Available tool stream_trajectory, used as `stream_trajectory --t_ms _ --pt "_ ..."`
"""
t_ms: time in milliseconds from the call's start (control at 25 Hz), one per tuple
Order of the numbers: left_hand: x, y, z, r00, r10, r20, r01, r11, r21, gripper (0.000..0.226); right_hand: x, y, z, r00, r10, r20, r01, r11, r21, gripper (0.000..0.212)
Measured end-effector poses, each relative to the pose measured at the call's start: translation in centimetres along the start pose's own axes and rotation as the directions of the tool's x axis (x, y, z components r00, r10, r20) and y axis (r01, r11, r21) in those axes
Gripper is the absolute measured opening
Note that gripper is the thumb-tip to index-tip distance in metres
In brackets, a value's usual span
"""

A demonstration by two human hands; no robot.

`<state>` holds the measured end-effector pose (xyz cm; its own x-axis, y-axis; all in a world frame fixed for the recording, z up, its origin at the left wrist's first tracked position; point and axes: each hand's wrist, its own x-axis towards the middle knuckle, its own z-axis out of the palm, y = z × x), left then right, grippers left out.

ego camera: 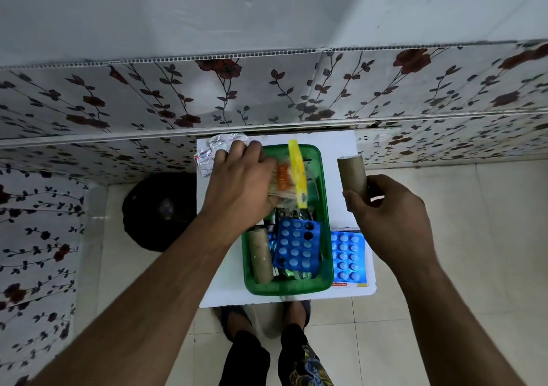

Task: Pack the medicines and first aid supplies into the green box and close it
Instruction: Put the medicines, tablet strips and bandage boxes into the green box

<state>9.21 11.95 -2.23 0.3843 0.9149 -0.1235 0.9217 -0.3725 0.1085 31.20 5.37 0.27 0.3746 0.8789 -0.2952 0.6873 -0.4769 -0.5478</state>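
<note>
White table [335, 148], green box [324, 207]: left hand [240, 184] hides packets.

The box [323, 207] is translucent green and sits on a plain white table [225, 285]. Inside it lie a brown cardboard roll [261, 256], a blue blister sheet [296, 247] dotted with pale round tablets and two dark empty pockets, and a clear packet [286, 182] with orange contents and a yellow strip [297, 172]. A second blue blister sheet [347, 256] lies on the table. The held roll [352, 175] is brown. Crumpled foil [216, 148] is silver. The wall panels [267, 95] are whitish with dark red roses on dark leafy stems. The floor tiles [474, 207] are cream.
</note>
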Motion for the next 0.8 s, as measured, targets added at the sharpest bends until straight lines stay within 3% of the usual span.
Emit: stream_trajectory --t_ms 160,320,480,560,640,800 --pt "-0.3 0.5 0.6 0.998 0.048 -0.040 -0.045 0.996 0.073 0.073 -0.4 0.0 -0.5 1.000 0.022 0.012 -0.022 1.000 0.015 0.027" --pt "0.2 0.9 0.7 0.994 0.095 -0.047 -0.094 0.995 0.023 0.071 -1.2 -0.5 -0.6 0.998 0.039 0.058 -0.041 0.999 0.027 0.026" --pt "0.4 1.0 0.6 0.996 0.091 -0.007 -0.091 0.995 0.028 0.071 -3.5 -2.0 -1.1 0.983 0.029 0.182 -0.040 0.998 0.056 0.021" --pt "-0.4 0.3 -0.4 0.998 0.035 -0.051 -0.039 0.996 -0.076 0.066 -5.0 -3.0 -0.3 0.949 0.026 0.315 -0.035 0.999 0.023 0.023" --pt "-2.0 -1.0 -1.1 0.985 -0.111 -0.130 0.079 0.972 -0.223 0.055 -6.2 -3.8 1.7 0.914 0.036 0.404 -0.008 0.997 -0.071 0.028" --pt "-5.9 -4.1 0.1 0.927 -0.332 -0.176 0.249 0.893 -0.376 0.038 -6.8 -4.9 4.7 0.910 -0.025 0.413 0.132 0.963 -0.233 0.043"
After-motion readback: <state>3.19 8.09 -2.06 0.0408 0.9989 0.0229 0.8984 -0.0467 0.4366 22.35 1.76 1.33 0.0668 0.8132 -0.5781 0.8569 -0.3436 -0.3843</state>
